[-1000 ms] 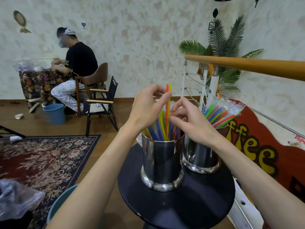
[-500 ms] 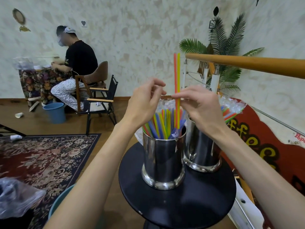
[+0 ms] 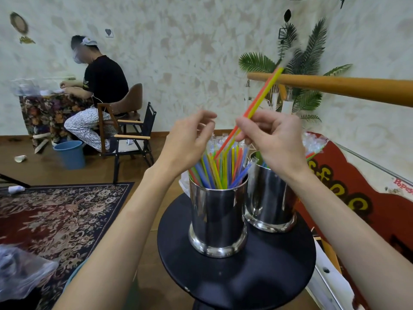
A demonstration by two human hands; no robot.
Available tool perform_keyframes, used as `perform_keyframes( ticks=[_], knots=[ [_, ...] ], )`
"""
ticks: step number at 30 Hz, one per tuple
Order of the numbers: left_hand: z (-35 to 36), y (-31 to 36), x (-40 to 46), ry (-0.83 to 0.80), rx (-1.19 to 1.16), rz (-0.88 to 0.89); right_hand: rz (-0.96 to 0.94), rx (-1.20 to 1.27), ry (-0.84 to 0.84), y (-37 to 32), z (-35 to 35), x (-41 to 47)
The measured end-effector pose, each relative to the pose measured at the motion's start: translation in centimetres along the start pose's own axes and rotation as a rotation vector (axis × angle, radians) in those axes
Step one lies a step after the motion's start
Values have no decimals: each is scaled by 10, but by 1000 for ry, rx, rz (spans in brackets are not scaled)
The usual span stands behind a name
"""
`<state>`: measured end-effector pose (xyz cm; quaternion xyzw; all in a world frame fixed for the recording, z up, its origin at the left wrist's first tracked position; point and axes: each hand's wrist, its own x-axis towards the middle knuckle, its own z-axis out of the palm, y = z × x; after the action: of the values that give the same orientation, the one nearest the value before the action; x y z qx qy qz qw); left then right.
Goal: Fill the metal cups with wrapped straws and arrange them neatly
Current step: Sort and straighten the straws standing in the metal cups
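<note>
Two polished metal cups stand upright on a round black table [image 3: 234,278]. The near cup [image 3: 218,217], cylindrical with a flared base, holds a dense bundle of wrapped straws [image 3: 220,168] in blue, green, yellow, orange and red, fanned outward above its rim. The far cup [image 3: 269,202], just beside it to the right and partly hidden behind an arm, also contains coloured straws. A pair of straws [image 3: 259,98], one orange and one yellow, is tilted up to the right, its lower end above the near cup.

right hand [image 3: 276,139] has lifted two straws [image 3: 257,106] out, now tilted rightward.
</note>
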<state>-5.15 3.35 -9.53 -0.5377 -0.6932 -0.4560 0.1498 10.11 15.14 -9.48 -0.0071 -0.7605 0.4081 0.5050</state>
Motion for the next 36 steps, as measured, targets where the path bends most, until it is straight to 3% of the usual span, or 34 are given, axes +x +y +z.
perform_keyframes(
  ticks=[3,6,8,11,13,15,17,19,23,25,31,36],
  knots=[
    [-1,6,1,81,-226,-10,99,-160,-79,9,8,-5],
    [0,13,0,81,-388,3,171,-448,-267,19,18,-12],
    [4,13,-2,66,-323,29,200,-589,-370,24,25,-17],
    [7,7,-4,79,-87,69,227,-606,-462,21,20,-15],
    [7,2,-4,56,55,84,264,-561,-445,15,5,-5],
    [7,1,-4,-20,166,97,262,-535,-318,10,-14,6],
    [8,0,-5,-106,261,103,239,-634,-177,7,-28,12],
    [10,0,-6,-184,329,82,295,-743,-174,7,-35,13],
    [13,2,-7,-265,373,40,570,-702,-436,16,-37,10],
    [14,3,-7,-299,378,24,604,-672,-502,21,-35,8],
    [12,4,-8,-384,318,36,431,-548,-489,26,-25,5],
    [16,2,-7,-336,358,49,361,-390,-420,32,-15,0]
  ],
)
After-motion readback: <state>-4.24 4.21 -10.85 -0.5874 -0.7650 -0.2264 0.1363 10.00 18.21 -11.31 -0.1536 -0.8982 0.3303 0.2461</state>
